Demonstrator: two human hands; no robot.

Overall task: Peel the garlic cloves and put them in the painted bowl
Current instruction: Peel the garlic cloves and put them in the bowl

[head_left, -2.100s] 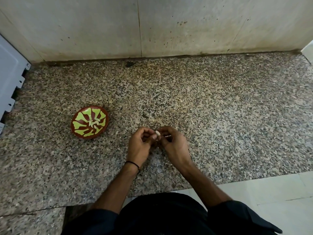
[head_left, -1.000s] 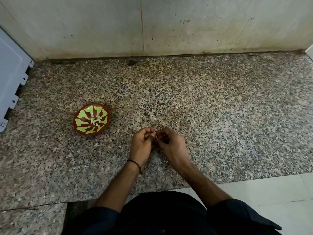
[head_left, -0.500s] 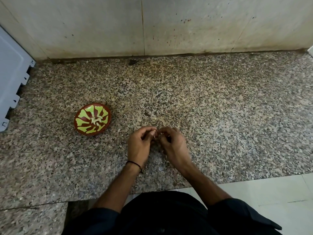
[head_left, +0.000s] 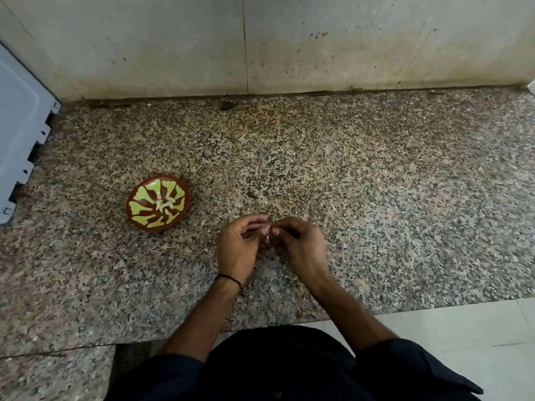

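Observation:
A small pale garlic clove (head_left: 268, 233) is pinched between the fingertips of both hands, mostly hidden by them. My left hand (head_left: 237, 250), with a thin black wristband, and my right hand (head_left: 301, 247) meet just above the speckled granite counter (head_left: 376, 198). The painted bowl (head_left: 136, 217), red-brown with yellow-green petal shapes, sits on the counter to the left of my hands. Several peeled white cloves (head_left: 165, 205) lie in its middle.
A pale tiled wall (head_left: 260, 41) closes the back of the counter. A white appliance (head_left: 17, 131) stands at the far left edge. A dark crumb (head_left: 252, 194) lies on the granite beyond my hands. The counter's front edge meets white floor tiles (head_left: 463, 342) at the lower right.
My hands have stayed together at the same spot, their fingers shifting slightly around the clove. The bowl has not moved.

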